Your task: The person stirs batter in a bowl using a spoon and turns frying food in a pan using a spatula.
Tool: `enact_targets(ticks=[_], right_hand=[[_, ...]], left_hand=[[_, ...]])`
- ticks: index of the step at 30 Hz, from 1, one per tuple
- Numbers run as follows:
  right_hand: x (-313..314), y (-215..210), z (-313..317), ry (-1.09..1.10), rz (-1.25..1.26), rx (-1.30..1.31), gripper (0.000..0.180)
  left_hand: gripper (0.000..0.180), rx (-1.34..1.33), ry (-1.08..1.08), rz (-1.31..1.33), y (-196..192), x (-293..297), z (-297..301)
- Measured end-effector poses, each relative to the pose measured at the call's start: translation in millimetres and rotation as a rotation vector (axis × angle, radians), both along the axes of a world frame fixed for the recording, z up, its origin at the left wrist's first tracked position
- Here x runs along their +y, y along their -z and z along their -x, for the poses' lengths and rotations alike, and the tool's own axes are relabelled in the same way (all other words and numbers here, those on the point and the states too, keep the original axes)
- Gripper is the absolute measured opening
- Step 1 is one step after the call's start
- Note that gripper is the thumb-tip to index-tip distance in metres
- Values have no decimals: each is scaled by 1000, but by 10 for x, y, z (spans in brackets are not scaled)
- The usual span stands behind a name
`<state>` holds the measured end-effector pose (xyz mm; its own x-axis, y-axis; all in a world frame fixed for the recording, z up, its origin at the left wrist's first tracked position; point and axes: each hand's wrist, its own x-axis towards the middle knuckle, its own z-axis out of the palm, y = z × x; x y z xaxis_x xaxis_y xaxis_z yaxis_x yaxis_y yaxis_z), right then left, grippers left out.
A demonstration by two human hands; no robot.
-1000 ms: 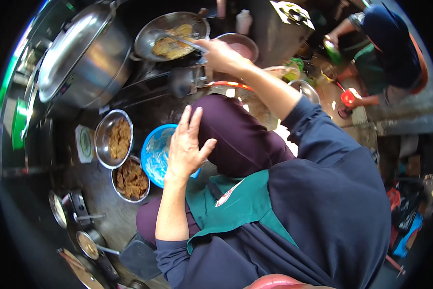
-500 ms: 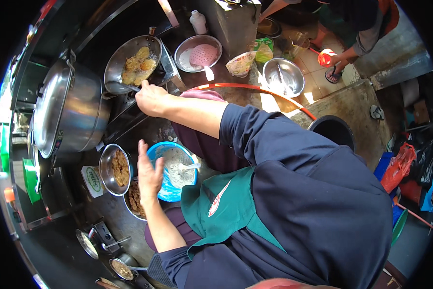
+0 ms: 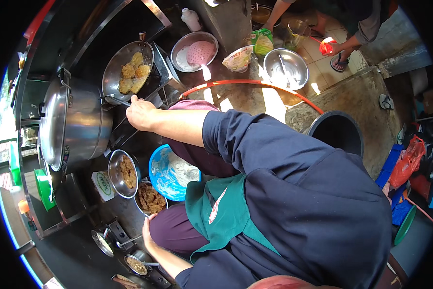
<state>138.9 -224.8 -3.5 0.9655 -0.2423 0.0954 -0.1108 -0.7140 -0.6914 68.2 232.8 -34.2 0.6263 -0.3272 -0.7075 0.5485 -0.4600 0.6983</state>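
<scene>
My right hand is closed on the thin handle of a metal spatula, beside the near rim of a wok. Golden fried pieces lie in the wok; the spatula's far end is hard to make out. My left hand rests against my bent knee, holding nothing I can see, its fingers partly hidden. Just beyond that knee are a bowl of browned fried pieces and a metal bowl with more of them. A blue basin with white, floury batter stands between my legs.
A large lidded pot stands left of the wok. Behind are a basin with a pink strainer and a steel bowl. An orange hose curves past my right arm to a dark bucket. Another person's hand holds something red.
My left hand has dropped from above the blue basin to my knee. My right hand has drawn slightly back with the spatula. The spoon in the basin no longer shows.
</scene>
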Motion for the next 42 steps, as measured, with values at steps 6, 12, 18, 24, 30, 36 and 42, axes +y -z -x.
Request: enact_targets(ticks=[6,12,18,24,30,36,42], right_hand=[[-44,56,-68,53,-24,4,26],[-72,72,-53,69,-15,-5,26],[-75,19,-30,85,-35,31,29],[24,-10,-42,110,-91,1,26],[87,-14,-94,135,-155,14,25],[46,21,-129,119,-157,39,28],[50,-41,-112,144,-193,-54,25]], left_hand=[[43,-52,-13,-9,29,184,66],[44,-126,-47,11,106,327,153],[45,-208,-82,43,191,407,224],[45,-279,-111,52,205,457,310],[46,-344,-122,32,117,487,333],[47,-401,-100,12,28,391,237],[47,-438,-72,-8,-21,303,114]])
